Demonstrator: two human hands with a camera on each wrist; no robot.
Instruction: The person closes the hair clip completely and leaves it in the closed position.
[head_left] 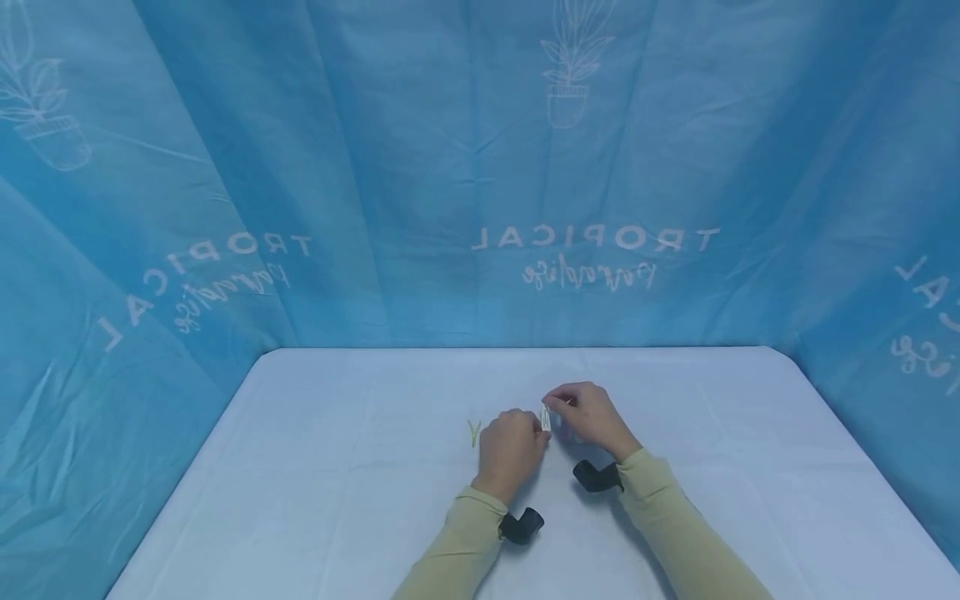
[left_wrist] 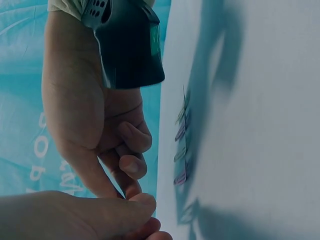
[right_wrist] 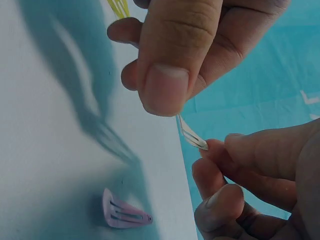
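Between the two hands is a small white snap hair clip (head_left: 546, 418), seen slotted and slim in the right wrist view (right_wrist: 192, 137). My left hand (head_left: 510, 454) pinches its near end, which the thumb hides. The right hand (head_left: 596, 419) pinches the far end at the fingertips. On the table left of my left hand lie yellow hair clips (head_left: 474, 432), partly visible also in the right wrist view (right_wrist: 118, 7). A pink snap hair clip (right_wrist: 122, 212) lies below the hands in the right wrist view.
The white table (head_left: 360, 483) is backed by a blue printed curtain (head_left: 420, 183) on its far side and both flanks. In the left wrist view, several purplish and greenish clips (left_wrist: 181, 131) lie in a row on the table. Black wrist cameras (head_left: 522, 526) sit at both cuffs.
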